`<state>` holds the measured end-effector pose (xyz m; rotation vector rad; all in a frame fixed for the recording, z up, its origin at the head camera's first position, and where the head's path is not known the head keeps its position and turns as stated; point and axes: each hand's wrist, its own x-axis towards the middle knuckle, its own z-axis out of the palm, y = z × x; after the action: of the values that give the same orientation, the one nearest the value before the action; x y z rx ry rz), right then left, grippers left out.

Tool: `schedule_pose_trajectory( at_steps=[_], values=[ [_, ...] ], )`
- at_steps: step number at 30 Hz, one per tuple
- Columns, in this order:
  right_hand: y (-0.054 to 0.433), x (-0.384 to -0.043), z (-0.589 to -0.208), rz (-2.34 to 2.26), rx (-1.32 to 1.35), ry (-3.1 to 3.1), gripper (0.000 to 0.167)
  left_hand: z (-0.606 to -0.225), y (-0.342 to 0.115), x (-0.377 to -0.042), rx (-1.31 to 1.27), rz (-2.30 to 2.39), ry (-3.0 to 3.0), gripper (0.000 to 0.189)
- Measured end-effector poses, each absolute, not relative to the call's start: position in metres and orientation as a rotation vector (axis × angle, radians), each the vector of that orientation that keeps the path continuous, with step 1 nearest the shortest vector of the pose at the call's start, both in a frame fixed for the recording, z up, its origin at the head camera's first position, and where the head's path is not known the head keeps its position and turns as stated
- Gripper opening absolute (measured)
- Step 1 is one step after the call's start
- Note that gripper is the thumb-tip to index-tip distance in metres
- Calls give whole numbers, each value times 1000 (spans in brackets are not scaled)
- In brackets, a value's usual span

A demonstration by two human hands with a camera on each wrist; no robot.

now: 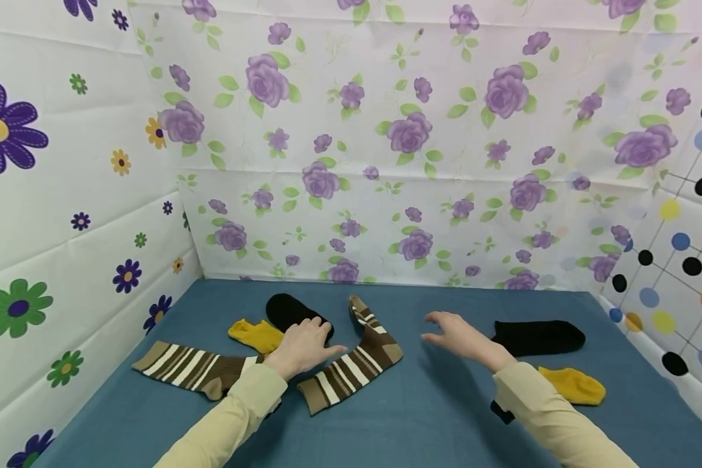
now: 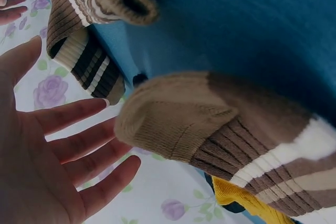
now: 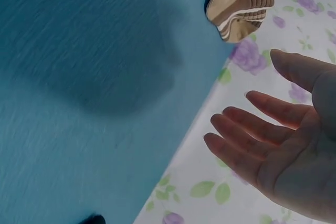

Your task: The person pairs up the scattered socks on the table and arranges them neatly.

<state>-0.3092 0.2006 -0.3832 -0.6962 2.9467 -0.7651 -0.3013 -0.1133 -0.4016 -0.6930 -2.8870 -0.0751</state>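
Note:
My left hand (image 1: 304,346) hovers with spread fingers over the left group of socks and holds nothing. Beneath or beside it lie a brown-and-white striped sock (image 1: 187,367), a second striped sock (image 1: 357,367) bent at the heel, a yellow sock (image 1: 256,335) and a black sock (image 1: 292,312). In the left wrist view, the toe of a striped sock (image 2: 173,119) appears close beside the fingers. My right hand (image 1: 465,337) is held above the blue surface with fingers loosely extended and nothing in them. Right of it lie another black sock (image 1: 541,337) and another yellow sock (image 1: 576,386), partly hidden by the sleeve.
A blue cloth (image 1: 409,416) covers the table. White sheets with purple roses (image 1: 409,133) stand behind it, with a flower-printed sheet (image 1: 93,195) at the left and a dotted one (image 1: 678,260) at the right. The right hand casts a shadow on the cloth.

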Motion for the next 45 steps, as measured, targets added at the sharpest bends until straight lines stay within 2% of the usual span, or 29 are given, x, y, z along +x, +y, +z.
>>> schedule_pose_trajectory(
  at_steps=[8, 37, 45],
  values=[
    [186, -316, -390, -826, -688, 2926, 33, -407, -114, -299, -709, -104, -2900, 59],
    [134, -340, -396, -837, -755, 2851, 31, -406, -107, -283, -845, -22, -2958, 62],
    [125, -347, -403, -734, -871, 2852, 27, -407, -109, -281, -864, -26, -2985, 51]
  ],
)
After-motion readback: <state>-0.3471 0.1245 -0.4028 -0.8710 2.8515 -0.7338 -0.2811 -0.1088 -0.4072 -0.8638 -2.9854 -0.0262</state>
